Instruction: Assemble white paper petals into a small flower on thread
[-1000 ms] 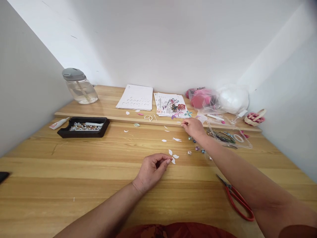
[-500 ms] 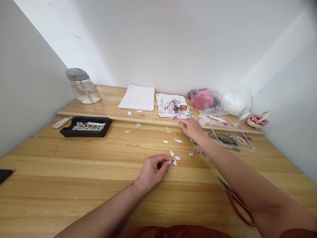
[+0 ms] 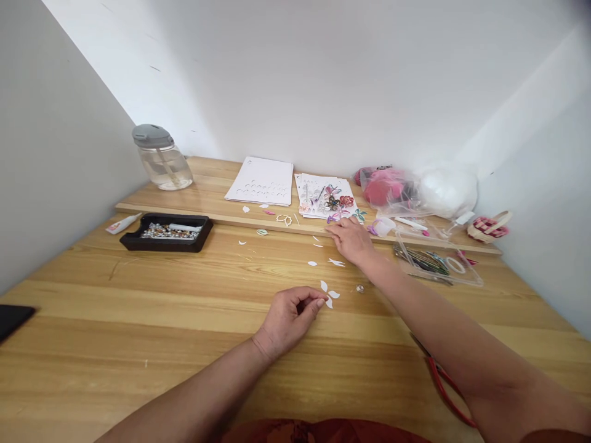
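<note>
My left hand rests on the table with thumb and forefinger pressed together. Its fingertips meet beside several white petal-shaped cutouts laid out like a flower; anything in the pinch is too small to make out. Farther forward, my right hand lies palm down at the edge of the raised ledge, fingers stretched out. Just beyond it are coloured flower ornaments on a stack of white paper. A leaf-shaped cutout and a pointed white cutout lie between the hands.
Red-handled pliers lie partly under my right forearm. A black tray of beads, a glue tube and a water bottle stand left. At right are a clear box, a small basket and bags of pink fluff.
My right hand has moved slightly left along the ledge, and its fingers have gone from a pinch to lying flat. The forearm now covers several beads. My left hand keeps its place.
</note>
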{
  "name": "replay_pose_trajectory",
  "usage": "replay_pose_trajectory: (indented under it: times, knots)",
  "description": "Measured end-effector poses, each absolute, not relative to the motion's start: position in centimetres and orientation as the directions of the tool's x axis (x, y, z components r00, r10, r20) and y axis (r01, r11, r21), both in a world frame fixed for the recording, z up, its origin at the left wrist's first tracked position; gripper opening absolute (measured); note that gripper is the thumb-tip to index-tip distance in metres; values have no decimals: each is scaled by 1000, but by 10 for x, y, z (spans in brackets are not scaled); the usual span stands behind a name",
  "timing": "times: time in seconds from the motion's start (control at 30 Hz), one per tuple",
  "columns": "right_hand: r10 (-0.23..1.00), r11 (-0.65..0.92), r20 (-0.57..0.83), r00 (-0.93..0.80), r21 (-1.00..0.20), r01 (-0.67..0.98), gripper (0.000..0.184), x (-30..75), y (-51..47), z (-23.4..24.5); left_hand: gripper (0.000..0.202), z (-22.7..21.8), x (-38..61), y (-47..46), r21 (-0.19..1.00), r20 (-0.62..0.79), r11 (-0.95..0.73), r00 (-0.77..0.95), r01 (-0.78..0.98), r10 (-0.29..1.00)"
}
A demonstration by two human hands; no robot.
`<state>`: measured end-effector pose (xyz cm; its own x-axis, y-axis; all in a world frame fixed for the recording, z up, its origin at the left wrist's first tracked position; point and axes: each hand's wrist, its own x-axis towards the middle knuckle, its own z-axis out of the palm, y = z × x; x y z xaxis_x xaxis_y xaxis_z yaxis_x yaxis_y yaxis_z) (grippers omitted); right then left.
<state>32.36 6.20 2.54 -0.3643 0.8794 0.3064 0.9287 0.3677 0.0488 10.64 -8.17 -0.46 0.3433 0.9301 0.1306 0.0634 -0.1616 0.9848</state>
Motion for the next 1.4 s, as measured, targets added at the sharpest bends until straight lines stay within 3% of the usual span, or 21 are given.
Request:
replay_pose_trajectory:
  times: [0.27,0.5,1.4]
  knots:
    - [872,361,322,-369,87,928,45,323,68,29,23,-7,107,-82,990,122,-138,352,20,928]
    - [925,250,261,-276,130,960,17,336,66,32,23,-8,108,-82,992,108,-122,347,19,932]
    - [943,196,212,-258,272,942,22,313,54,30,29,-7,109,-82,994,92,-105,349,19,933]
